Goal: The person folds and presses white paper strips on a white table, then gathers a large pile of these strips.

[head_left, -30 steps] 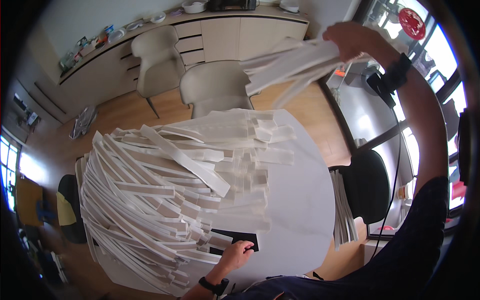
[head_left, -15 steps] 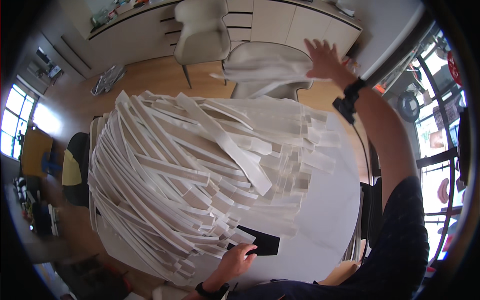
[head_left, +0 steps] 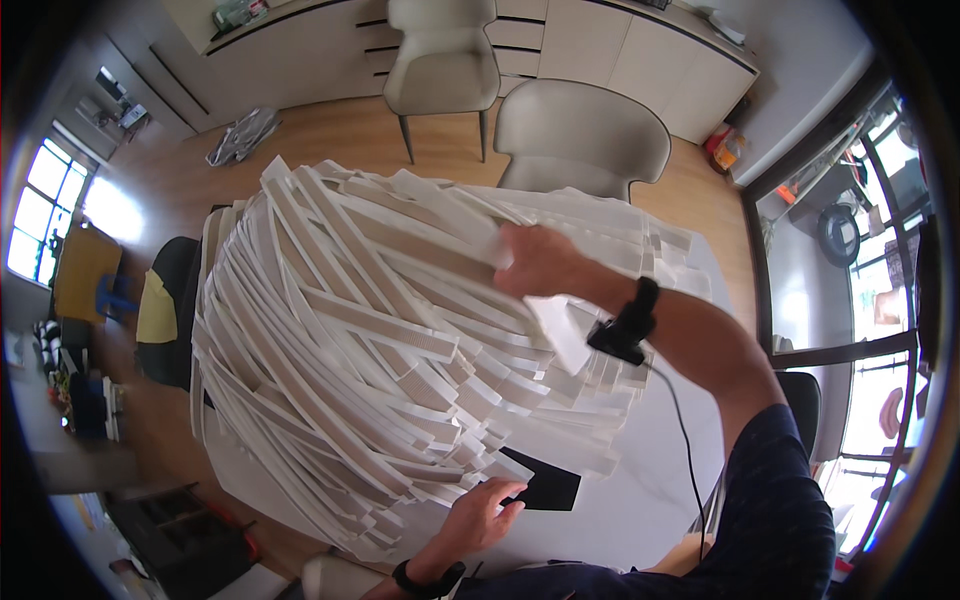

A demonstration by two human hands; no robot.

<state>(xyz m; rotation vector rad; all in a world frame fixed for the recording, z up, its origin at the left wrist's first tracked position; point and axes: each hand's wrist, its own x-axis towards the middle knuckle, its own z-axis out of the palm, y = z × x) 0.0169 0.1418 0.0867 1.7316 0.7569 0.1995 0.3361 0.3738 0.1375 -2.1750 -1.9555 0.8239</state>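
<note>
white and beige strips [head_left: 350, 330] lie heaped and fanned across the tabletop [head_left: 660, 450], as viewed through my distant head camera. above the heap's far side i observe the right hand [head_left: 540, 262], fingers bent at the strips; blur leaves me unable to tell whether they grip. the left hand [head_left: 478, 522], thumb and fingers apart, is beside a black flat piece [head_left: 555, 487].
</note>
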